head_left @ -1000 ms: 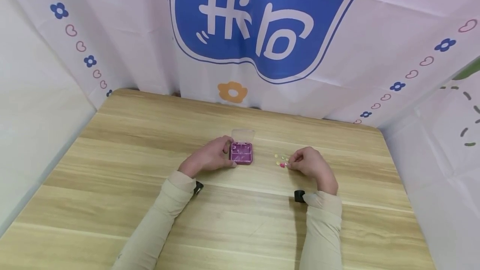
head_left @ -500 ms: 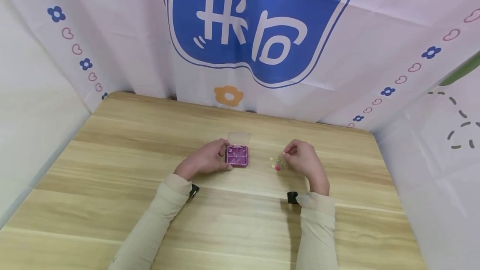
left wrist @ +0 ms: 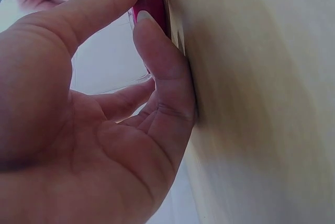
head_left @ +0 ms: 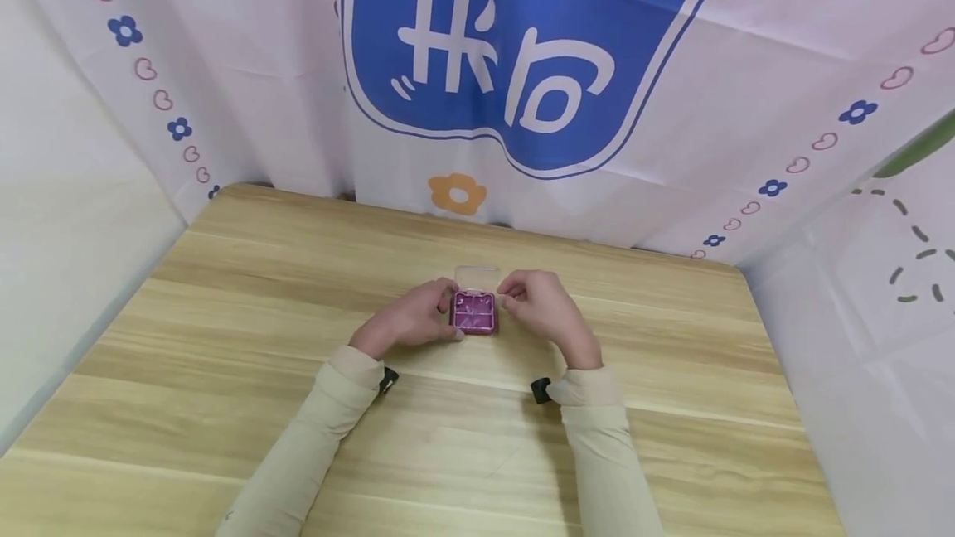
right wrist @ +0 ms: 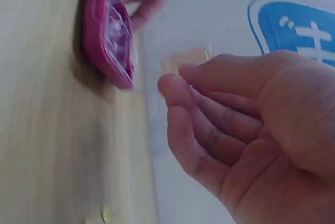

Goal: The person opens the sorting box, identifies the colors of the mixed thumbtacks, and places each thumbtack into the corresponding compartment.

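Box [head_left: 474, 313], one: small, square, glossy magenta plastic, rounded corners, interior split by crossing dividers into four compartments. Located directly against the left hand [head_left: 409, 320], which is curved round its near side with thumb and fingers gripping it.

Lid [head_left: 477, 278], one: clear, thin, standing open at the box's far edge, beyond the left fingertips.

Right hand [head_left: 545, 305]: just beside the box on the side opposite the left hand; thumb and forefinger tips brought together, other fingers curled. Cannot tell what, if anything, lies between the tips.

Left wrist view only: digits close up on the box's smooth side wall. Right wrist view only: small yellowish pieces [right wrist: 106, 213] at the bottom edge, well apart from the right hand.

Worktop [head_left: 448, 454]: pale, streaked wood grain, beneath both hands.
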A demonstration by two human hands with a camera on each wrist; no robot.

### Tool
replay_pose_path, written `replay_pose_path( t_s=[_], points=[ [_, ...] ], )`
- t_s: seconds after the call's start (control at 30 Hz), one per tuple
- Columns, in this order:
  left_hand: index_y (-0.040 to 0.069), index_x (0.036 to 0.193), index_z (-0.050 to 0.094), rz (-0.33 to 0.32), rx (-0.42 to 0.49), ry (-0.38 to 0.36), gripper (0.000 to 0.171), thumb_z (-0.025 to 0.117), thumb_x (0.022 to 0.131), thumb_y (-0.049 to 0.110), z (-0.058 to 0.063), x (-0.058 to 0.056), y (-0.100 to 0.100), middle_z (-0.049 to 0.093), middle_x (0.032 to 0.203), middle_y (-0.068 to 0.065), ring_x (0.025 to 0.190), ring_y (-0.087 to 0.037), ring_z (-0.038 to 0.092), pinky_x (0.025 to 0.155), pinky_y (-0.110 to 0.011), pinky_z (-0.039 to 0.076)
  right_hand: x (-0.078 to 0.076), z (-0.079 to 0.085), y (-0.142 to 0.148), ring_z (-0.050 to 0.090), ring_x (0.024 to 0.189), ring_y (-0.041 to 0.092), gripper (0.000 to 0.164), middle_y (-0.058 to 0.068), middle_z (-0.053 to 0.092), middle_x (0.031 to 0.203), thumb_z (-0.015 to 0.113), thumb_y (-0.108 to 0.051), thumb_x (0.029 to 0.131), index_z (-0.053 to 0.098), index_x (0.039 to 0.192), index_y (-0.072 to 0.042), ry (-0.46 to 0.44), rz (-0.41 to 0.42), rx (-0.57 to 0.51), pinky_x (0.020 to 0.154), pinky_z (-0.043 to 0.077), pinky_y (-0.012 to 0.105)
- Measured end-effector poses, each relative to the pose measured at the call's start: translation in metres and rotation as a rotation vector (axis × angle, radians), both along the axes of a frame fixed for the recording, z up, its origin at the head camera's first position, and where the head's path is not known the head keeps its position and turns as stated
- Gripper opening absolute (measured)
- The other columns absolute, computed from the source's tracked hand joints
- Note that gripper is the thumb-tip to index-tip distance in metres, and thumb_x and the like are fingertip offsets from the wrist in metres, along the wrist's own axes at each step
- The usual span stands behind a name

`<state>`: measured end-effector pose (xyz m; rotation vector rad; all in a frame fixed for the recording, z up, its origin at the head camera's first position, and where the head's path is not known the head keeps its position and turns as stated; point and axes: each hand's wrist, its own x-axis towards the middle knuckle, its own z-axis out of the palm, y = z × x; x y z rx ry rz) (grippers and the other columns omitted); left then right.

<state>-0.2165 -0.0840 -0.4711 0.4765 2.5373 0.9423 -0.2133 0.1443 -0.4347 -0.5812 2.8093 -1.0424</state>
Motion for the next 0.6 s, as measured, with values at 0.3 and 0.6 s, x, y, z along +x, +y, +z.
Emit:
replay_pose_path(
  t_s=[0.3,0.6],
  points=[
    [0.006,0.136,0.038,-0.004,-0.011,0.007,0.082,0.082,0.071,0.031,0.0,0.0,-0.001,0.056,0.105,-0.009,0.082,-0.016,0.056,0.078,-0.036,0.05,-0.002,-0.001,-0.022,0.058,0.068,0.01,0.004,-0.003,0.066,0.076,0.071,-0.009,0.083,0.072,0.087,-0.009,0.031,0.034,0.002,0.063,0.053,0.029],
    [0.006,0.135,0.038,-0.012,-0.004,0.007,0.081,0.082,0.071,0.031,0.002,-0.001,0.0,0.057,0.107,-0.011,0.085,-0.018,0.056,0.08,-0.038,0.05,-0.003,-0.009,-0.034,0.058,0.068,0.01,0.006,-0.002,0.065,0.078,0.071,-0.008,0.084,0.071,0.089,-0.006,0.014,0.039,-0.042,0.062,0.053,0.028]
  ],
)
